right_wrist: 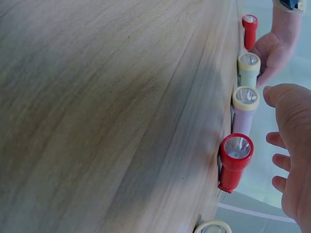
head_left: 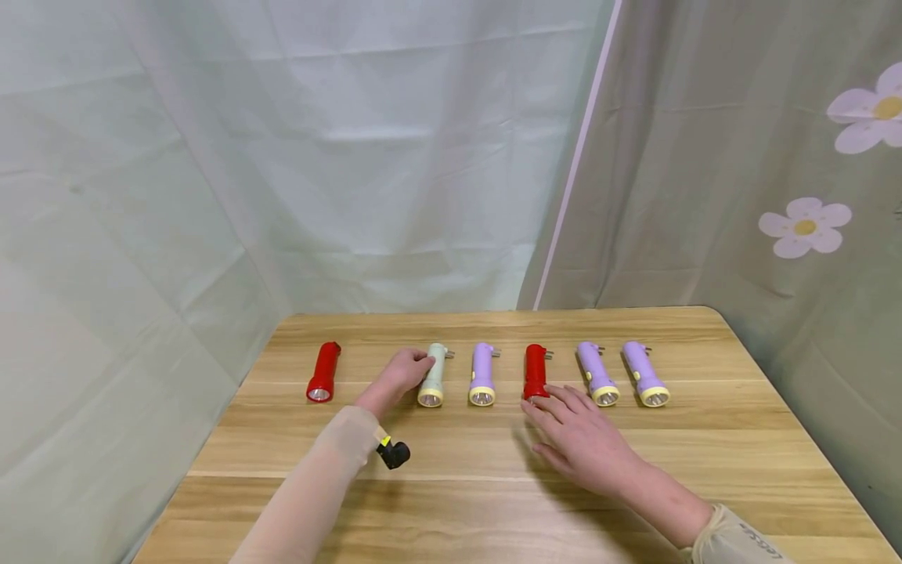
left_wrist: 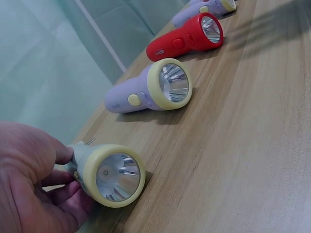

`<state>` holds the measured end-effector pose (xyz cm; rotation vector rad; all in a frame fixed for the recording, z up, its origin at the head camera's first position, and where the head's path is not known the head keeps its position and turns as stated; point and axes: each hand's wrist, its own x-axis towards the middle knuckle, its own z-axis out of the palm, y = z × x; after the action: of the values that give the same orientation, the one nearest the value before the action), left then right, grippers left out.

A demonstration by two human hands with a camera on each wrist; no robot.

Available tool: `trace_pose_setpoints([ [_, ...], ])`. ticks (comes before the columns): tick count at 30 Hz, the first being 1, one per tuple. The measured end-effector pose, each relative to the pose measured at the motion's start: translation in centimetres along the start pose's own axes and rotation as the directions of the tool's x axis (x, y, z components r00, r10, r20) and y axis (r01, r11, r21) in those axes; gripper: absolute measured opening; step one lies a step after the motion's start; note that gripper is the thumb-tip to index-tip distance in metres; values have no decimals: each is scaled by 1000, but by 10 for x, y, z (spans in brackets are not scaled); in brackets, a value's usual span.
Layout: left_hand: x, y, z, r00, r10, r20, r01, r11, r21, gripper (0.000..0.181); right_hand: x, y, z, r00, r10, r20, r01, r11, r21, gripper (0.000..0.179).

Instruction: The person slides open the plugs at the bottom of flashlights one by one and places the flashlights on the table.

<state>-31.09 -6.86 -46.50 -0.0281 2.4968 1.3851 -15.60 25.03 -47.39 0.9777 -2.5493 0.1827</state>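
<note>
My left hand [head_left: 406, 370] holds a pale green flashlight [head_left: 435, 376] by its body. In the left wrist view the thumb and fingers [left_wrist: 63, 189] curl about it behind the cream rim, and the lens faces the camera. Beside it lies a purple flashlight [head_left: 482, 372]. Over the front of a red flashlight [head_left: 535, 366], my right hand [head_left: 588, 446] is spread with nothing in its grasp. In the right wrist view its fingers stand apart from that red flashlight [right_wrist: 235, 158]. Whether a fingertip touches it is hard to tell from the head view.
Another red flashlight [head_left: 324, 372] lies at the row's left end. Two more purple flashlights, one inner [head_left: 597, 372] and one outer [head_left: 646, 372], lie at the right. All rest on a wooden table [head_left: 451, 486] with curtains [head_left: 395, 157] behind its far edge.
</note>
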Motion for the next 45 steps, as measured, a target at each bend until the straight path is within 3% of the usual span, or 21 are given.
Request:
trace_pose_setpoints([
  [11,-3,-1,1,1000,20,-15,-19,997,80,48,-5,1,0,1000,13,-2,-13,1000,-4,67],
  [21,-8,-3,-7,999,34,9,-35,997,68,53,-12,2,0,999,34,1,-34,999,-2,68],
  [26,-12,-5,-21,995,103,-2,-102,986,133,59,-12,3,-1,999,34,-7,-34,999,-3,69],
  [32,-24,-3,-44,967,240,-82,-202,926,318,57,-11,5,-3,999,30,-22,-30,999,-18,70],
  [35,-30,-7,-60,945,303,-125,-226,879,419,56,-10,5,-4,999,34,-14,-34,999,-19,70],
  [40,-33,-25,-91,904,388,-179,-226,790,569,55,-7,5,-8,999,33,-9,-33,999,-14,67],
  [43,-35,-39,-109,888,412,-205,-209,758,618,54,-3,4,-10,999,33,-4,-33,999,-13,65],
  [45,-36,-48,-120,885,407,-228,-183,752,633,54,2,3,-12,999,34,6,-34,999,-11,64],
])
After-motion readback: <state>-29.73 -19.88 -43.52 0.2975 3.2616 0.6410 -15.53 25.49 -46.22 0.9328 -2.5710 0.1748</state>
